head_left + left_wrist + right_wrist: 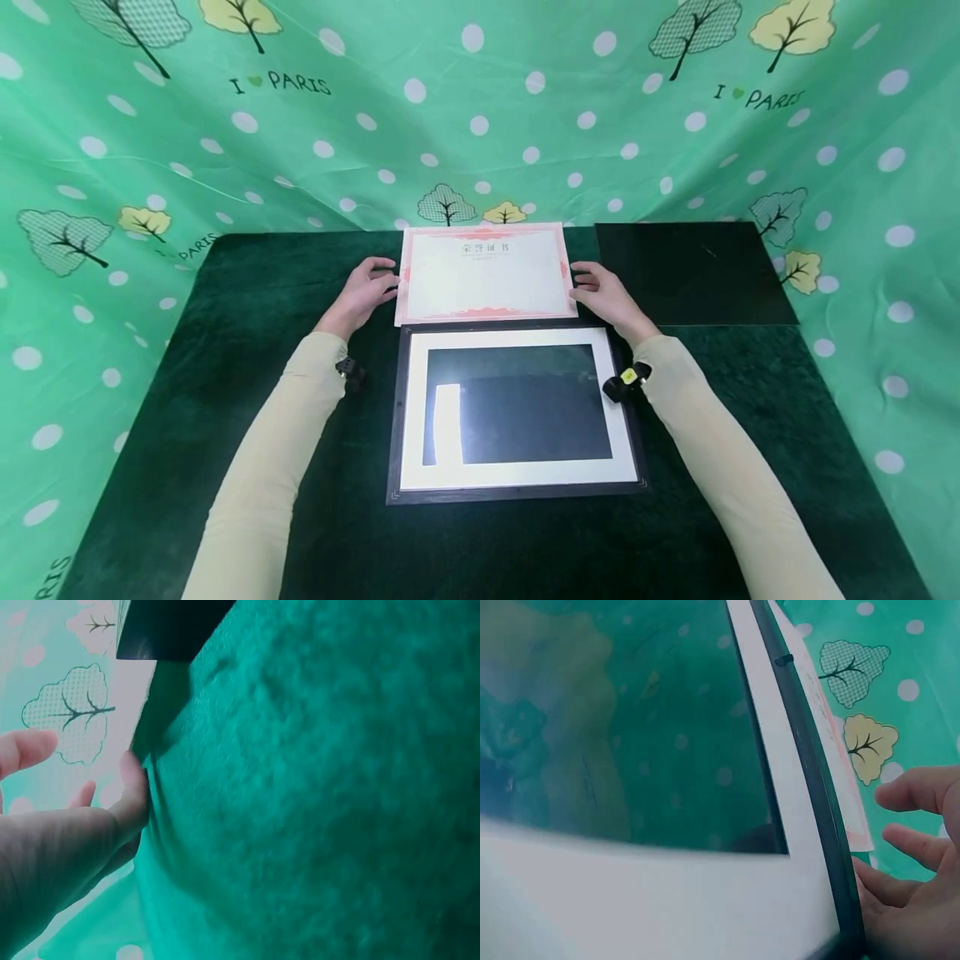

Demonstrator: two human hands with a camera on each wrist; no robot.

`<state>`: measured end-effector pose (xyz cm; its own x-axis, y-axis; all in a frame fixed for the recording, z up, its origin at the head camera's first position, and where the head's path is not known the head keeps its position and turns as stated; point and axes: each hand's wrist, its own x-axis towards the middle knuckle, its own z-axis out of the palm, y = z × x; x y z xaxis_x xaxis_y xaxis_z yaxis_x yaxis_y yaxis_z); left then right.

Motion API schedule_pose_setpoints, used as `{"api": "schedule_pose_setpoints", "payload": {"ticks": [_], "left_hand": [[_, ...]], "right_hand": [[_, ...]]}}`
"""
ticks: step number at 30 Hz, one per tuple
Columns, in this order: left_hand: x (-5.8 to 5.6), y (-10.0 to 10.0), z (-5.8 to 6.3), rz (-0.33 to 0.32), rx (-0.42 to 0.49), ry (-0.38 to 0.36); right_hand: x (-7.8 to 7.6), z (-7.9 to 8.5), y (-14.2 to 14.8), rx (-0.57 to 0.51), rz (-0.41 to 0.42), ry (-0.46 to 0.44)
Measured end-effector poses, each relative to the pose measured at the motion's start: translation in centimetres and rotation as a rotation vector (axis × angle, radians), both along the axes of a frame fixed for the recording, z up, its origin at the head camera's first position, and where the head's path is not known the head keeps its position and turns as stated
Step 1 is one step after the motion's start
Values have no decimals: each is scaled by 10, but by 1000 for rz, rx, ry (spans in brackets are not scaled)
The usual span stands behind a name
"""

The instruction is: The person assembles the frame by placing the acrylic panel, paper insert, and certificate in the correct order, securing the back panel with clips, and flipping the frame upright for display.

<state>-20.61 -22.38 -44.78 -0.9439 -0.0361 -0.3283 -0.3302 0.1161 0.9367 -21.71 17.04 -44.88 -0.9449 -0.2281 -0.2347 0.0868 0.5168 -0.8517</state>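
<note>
A certificate [487, 275] with a pink patterned border lies flat at the back of the table, its lower edge along the top of a dark picture frame [517, 492]. At the certificate's left edge is my left hand [365, 293], fingers loosely bent and fingertips right at the paper. My right hand [606, 296] stands at the opposite edge, its fingers spread in the right wrist view. Inside the frame a white mat [513, 476] surrounds a dark glossy opening. The left wrist view shows the left thumb [133, 787] low against the green cloth.
A flat black board [697, 275] lies at the back right of the dark green cloth-covered table [247, 333]. Behind and beside it hangs a green dotted curtain [480, 108] with printed trees. A black wrist camera [617, 387] overlaps the frame's right side.
</note>
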Motion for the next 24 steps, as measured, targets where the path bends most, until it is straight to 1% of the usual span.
{"api": "schedule_pose_setpoints", "payload": {"ticks": [3, 5, 7, 9, 10, 12, 17, 21, 24], "left_hand": [[-1, 3, -3, 16, 20, 7], [-1, 6, -5, 3, 7, 19], [-2, 8, -6, -23, -16, 36], [-1, 10, -7, -45, -30, 52], [-1, 12, -7, -53, -33, 60], [-1, 14, -7, -58, -36, 75], [1, 18, -4, -46, -28, 103], [3, 21, -1, -30, 4, 139], [5, 24, 2, -22, 43, 180]], "right_hand": [[-4, -2, -2, -119, -49, -44], [-8, -4, -4, -210, -105, -90], [-11, -5, -6, -282, -169, -132], [-13, -5, -9, -318, -223, -152], [-13, -6, -10, -318, -243, -150], [-14, -6, -13, -323, -272, -128], [-12, -3, -18, -334, -298, -10], [-9, 2, -15, -360, -334, 65], [-6, 4, -10, -384, -371, 88]]}}
